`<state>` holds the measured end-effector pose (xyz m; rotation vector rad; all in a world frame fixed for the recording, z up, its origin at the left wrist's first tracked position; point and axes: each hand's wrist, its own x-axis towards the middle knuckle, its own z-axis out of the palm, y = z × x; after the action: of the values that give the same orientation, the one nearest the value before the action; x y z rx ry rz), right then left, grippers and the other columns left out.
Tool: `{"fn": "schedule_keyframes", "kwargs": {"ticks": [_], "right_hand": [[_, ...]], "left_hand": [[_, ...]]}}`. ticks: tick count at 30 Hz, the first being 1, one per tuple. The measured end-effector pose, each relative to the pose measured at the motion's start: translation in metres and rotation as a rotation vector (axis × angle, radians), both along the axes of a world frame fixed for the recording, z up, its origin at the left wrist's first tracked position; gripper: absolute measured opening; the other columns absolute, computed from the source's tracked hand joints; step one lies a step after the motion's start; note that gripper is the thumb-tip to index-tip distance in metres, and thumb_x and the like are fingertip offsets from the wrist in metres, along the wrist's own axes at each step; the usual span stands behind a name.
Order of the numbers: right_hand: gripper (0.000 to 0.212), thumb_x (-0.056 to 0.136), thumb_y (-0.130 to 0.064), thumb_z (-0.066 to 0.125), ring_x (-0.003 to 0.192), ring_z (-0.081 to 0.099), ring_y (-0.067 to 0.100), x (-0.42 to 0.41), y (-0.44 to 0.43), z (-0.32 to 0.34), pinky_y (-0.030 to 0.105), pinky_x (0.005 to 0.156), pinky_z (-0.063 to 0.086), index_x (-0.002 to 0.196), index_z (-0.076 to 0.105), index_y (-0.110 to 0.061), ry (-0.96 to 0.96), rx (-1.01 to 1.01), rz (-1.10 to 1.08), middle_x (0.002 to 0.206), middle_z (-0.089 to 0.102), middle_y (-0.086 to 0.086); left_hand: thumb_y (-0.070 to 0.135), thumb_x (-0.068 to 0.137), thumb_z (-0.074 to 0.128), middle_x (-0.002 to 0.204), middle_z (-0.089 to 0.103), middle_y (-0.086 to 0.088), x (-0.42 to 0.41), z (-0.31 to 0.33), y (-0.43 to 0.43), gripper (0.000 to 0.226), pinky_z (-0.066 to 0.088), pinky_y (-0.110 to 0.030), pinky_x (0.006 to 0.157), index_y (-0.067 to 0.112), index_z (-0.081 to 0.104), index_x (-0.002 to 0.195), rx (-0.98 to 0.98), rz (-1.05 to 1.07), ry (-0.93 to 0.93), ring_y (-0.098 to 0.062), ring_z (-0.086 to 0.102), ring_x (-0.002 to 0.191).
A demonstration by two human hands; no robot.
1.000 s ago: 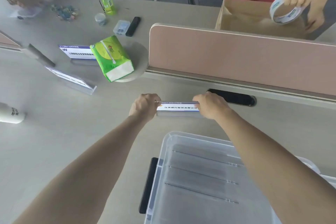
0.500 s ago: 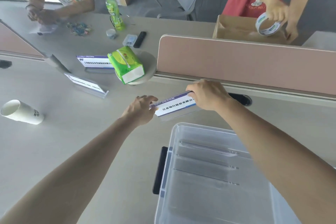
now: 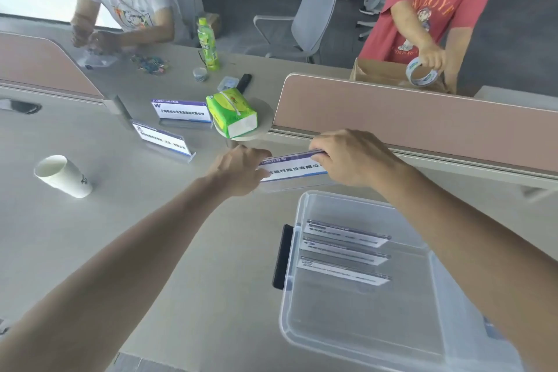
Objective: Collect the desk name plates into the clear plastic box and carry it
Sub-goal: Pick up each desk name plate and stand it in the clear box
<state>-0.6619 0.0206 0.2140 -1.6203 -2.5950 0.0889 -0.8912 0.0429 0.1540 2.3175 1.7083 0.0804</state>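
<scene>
Holding one name plate by both ends, now lifted off the desk from beside the divider and tilted, at 12 o'clock of the clear plastic box. Left hand fingers pinching its left end; right hand fingers clenched over its right end. Three plates already inside. Two more standing at 10 o'clock, uncollected.

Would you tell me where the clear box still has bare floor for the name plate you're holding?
The clear box floor is bare in its near half, below the three plates. The far half beside the black handle is crowded.
</scene>
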Motion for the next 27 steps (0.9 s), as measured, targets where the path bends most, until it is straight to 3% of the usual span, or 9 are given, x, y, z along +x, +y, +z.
{"fn": "schedule_keyframes", "kwargs": {"ticks": [4, 6, 8, 12, 14, 17, 20, 23, 27], "right_hand": [[0.029, 0.088, -0.048, 0.053, 0.093, 0.061, 0.029, -0.017, -0.033, 0.014, 0.036, 0.073, 0.047, 0.107, 0.057, -0.026, -0.130, -0.036, -0.007, 0.105, 0.067, -0.002], [0.048, 0.083, -0.058, 0.056, 0.101, 0.062, 0.029, -0.032, -0.049, 0.017, 0.038, 0.079, 0.048, 0.120, 0.054, -0.028, -0.161, -0.074, 0.003, 0.115, 0.066, -0.002], [0.049, 0.084, -0.055, 0.059, 0.101, 0.064, 0.029, -0.045, -0.063, 0.016, 0.038, 0.078, 0.050, 0.125, 0.053, -0.028, -0.193, -0.097, -0.019, 0.115, 0.066, 0.001], [0.025, 0.091, -0.040, 0.057, 0.083, 0.065, 0.030, -0.052, -0.090, 0.009, 0.033, 0.064, 0.042, 0.104, 0.064, -0.019, -0.246, -0.119, -0.088, 0.084, 0.064, 0.003], [0.026, 0.093, -0.039, 0.056, 0.074, 0.060, 0.029, -0.049, -0.106, 0.006, 0.032, 0.062, 0.040, 0.085, 0.056, -0.015, -0.252, -0.164, -0.114, 0.066, 0.050, -0.001], [0.029, 0.094, -0.037, 0.056, 0.070, 0.052, 0.026, -0.040, -0.131, -0.002, 0.031, 0.062, 0.038, 0.074, 0.042, -0.022, -0.228, -0.257, -0.168, 0.064, 0.043, -0.005], [0.024, 0.091, -0.040, 0.056, 0.071, 0.056, 0.027, -0.024, -0.152, -0.016, 0.031, 0.056, 0.037, 0.075, 0.056, -0.023, -0.208, -0.317, -0.243, 0.067, 0.050, -0.003], [0.029, 0.090, -0.045, 0.056, 0.072, 0.056, 0.028, -0.001, -0.169, -0.031, 0.031, 0.057, 0.037, 0.086, 0.063, -0.017, -0.228, -0.336, -0.311, 0.069, 0.049, -0.003], [0.028, 0.089, -0.045, 0.053, 0.085, 0.062, 0.030, 0.026, -0.183, -0.056, 0.032, 0.066, 0.047, 0.098, 0.066, -0.021, -0.215, -0.351, -0.309, 0.090, 0.065, 0.005]], "left_hand": [[0.033, 0.095, 0.053, 0.104, 0.066, -0.012, 0.001, 0.027, -0.035, 0.021, 0.036, -0.031, 0.067, 0.020, 0.059, 0.110, 0.154, -0.074, 0.175, -0.036, 0.061, 0.098], [0.031, 0.095, 0.052, 0.104, 0.066, -0.011, 0.003, 0.041, -0.051, 0.021, 0.033, -0.031, 0.065, 0.022, 0.060, 0.113, 0.201, -0.125, 0.209, -0.035, 0.062, 0.094], [0.028, 0.094, 0.053, 0.102, 0.067, -0.009, 0.007, 0.050, -0.067, 0.024, 0.034, -0.030, 0.065, 0.026, 0.061, 0.117, 0.220, -0.184, 0.215, -0.035, 0.063, 0.093], [0.022, 0.091, 0.054, 0.094, 0.069, -0.005, 0.015, 0.057, -0.098, 0.022, 0.032, -0.029, 0.064, 0.027, 0.063, 0.111, 0.251, -0.288, 0.251, -0.033, 0.064, 0.088], [0.023, 0.092, 0.054, 0.098, 0.069, -0.006, 0.019, 0.055, -0.110, 0.021, 0.033, -0.030, 0.065, 0.024, 0.062, 0.111, 0.239, -0.335, 0.286, -0.033, 0.065, 0.090], [0.026, 0.094, 0.053, 0.107, 0.065, -0.011, 0.029, 0.046, -0.123, 0.022, 0.039, -0.032, 0.068, 0.020, 0.058, 0.114, 0.167, -0.449, 0.294, -0.035, 0.064, 0.096], [0.054, 0.086, 0.060, 0.115, 0.064, -0.001, 0.032, 0.035, -0.127, 0.047, 0.047, -0.034, 0.081, 0.032, 0.053, 0.126, -0.047, -0.463, 0.094, -0.027, 0.063, 0.102], [0.080, 0.075, 0.047, 0.119, 0.063, 0.015, 0.029, 0.024, -0.129, 0.064, 0.046, -0.035, 0.094, 0.039, 0.053, 0.124, -0.353, -0.331, -0.244, -0.014, 0.060, 0.107], [0.070, 0.092, 0.027, 0.114, 0.062, -0.002, 0.037, -0.007, -0.120, 0.058, 0.043, -0.040, 0.095, 0.029, 0.055, 0.121, -0.326, -0.139, -0.419, -0.026, 0.056, 0.109]]}}
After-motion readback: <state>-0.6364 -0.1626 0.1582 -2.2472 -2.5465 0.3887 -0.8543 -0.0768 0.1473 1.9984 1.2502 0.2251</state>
